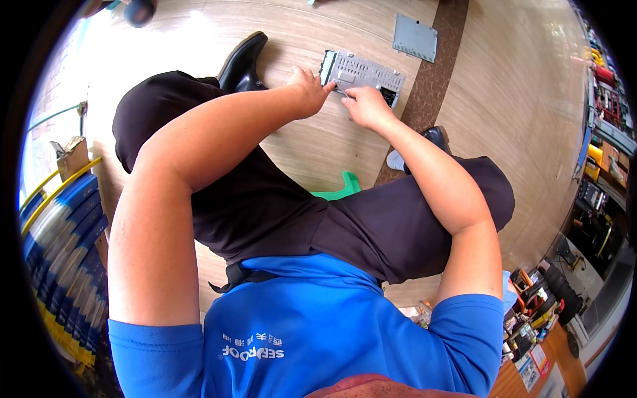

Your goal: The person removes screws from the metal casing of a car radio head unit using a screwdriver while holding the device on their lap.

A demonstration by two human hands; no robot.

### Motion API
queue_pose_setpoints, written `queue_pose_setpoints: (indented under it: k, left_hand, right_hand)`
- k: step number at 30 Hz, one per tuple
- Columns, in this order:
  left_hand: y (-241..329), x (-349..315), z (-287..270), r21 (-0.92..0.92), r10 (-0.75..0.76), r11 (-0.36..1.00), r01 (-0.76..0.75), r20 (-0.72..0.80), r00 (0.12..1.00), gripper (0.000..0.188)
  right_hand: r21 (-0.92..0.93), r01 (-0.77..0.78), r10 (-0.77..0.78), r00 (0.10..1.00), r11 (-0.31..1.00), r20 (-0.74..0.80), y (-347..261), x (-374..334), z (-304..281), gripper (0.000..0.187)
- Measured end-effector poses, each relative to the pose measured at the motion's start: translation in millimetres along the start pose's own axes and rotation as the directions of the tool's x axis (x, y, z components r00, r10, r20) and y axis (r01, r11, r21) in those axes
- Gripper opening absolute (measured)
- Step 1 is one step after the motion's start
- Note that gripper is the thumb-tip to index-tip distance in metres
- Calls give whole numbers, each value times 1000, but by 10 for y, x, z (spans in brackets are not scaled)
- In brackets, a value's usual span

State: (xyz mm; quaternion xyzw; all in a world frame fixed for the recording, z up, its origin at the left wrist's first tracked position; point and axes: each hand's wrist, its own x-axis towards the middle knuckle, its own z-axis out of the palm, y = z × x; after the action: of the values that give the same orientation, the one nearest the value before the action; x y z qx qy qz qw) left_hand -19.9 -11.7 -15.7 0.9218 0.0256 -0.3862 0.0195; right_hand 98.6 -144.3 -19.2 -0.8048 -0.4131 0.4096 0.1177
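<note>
Leaning over a tiled floor, you sit with bent knees spread, a rack of blue packets [66, 245] at far left and a black boot [244, 63] stretched out ahead. Your left hand [310, 91] rests at the left end of a perforated metal box [366, 69], fingers slightly spread and touching its near corner; whether they grip it, you cannot tell from this angle. Below, between your thighs, shows a green plastic piece [344, 187]. The box lies flat on the floor, just beyond your hands, reaching right of the left one. Your right hand [366, 106] meets its near edge, thumb and fingers narrowly bunched; anything pinched there is too small to tell. Farther right, a loose grey panel [415, 38] lies apart from the box, overlapping a brown floor strip [434, 86]. Crowded shelves [607, 159] line the far right.
</note>
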Motion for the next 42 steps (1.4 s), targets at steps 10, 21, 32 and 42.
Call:
queue_pose_setpoints:
  k: [10, 21, 32, 42]
  left_hand:
    - [0, -3, -28, -29, 2, 1000, -1, 6, 1000, 66]
    - [3, -8, -8, -2, -1, 1000, 1, -11, 1000, 65]
    - [-6, 22, 53, 54, 5, 999, -2, -57, 998, 63]
    - [-12, 1, 52, 40, 3, 999, 0, -72, 997, 62]
  right_hand:
    - [-237, 51, -62, 997, 970, -36, -78, -153, -79, 32]
    - [-577, 173, -308, 941, 798, -144, -46, -129, -182, 15]
    - [-616, 172, -284, 955, 769, -89, -85, -103, -191, 17]
    - [-667, 191, -303, 951, 720, -55, -174, -105, -220, 17]
